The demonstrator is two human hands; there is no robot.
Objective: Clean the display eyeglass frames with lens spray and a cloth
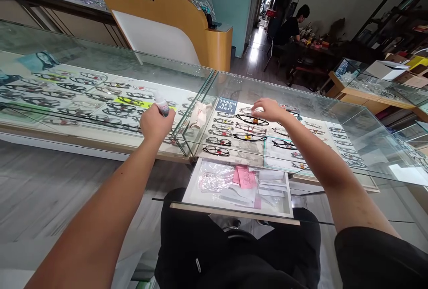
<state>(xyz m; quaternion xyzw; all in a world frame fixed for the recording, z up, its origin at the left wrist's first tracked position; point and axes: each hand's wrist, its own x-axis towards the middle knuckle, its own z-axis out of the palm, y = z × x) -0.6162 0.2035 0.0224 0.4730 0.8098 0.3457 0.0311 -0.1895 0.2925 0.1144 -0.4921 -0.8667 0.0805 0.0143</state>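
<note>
**Glass display cases [216, 76] under both hands [155, 121], a small bottle [161, 102] in the left**

At the far left, a picture card [38, 60] lies inside the left-hand case, and rows of spectacles [118, 109] fill the space beside it, some over a yellow-green strip [144, 104]. Beyond stands a wooden counter [160, 8] with dark lettering on its front.

The left hand is closed around the bottle, above the right part of that case. The bottle is tilted, its pale end pointing away and slightly left; its label is too small to read.

Right of the hand, near the joint between the cases, is a crumpled pale bag [199, 115]. Next comes a blue card [228, 105] reading "Leave it all behind", upside down. On the near side, an open drawer [234, 213] holds clear plastic packets [214, 178], pink papers [246, 177] and white papers [272, 183].

The right hand [270, 109] is over the right-hand case, above dark-rimmed frames [252, 120], its fingers loosely bent and partly open; I cannot tell whether the fingertips grip anything or touch the glass.

Far right, a person [288, 31] in dark clothing sits at a cluttered table [321, 50]. Nearer, boxes [388, 70] rest on another case.
</note>
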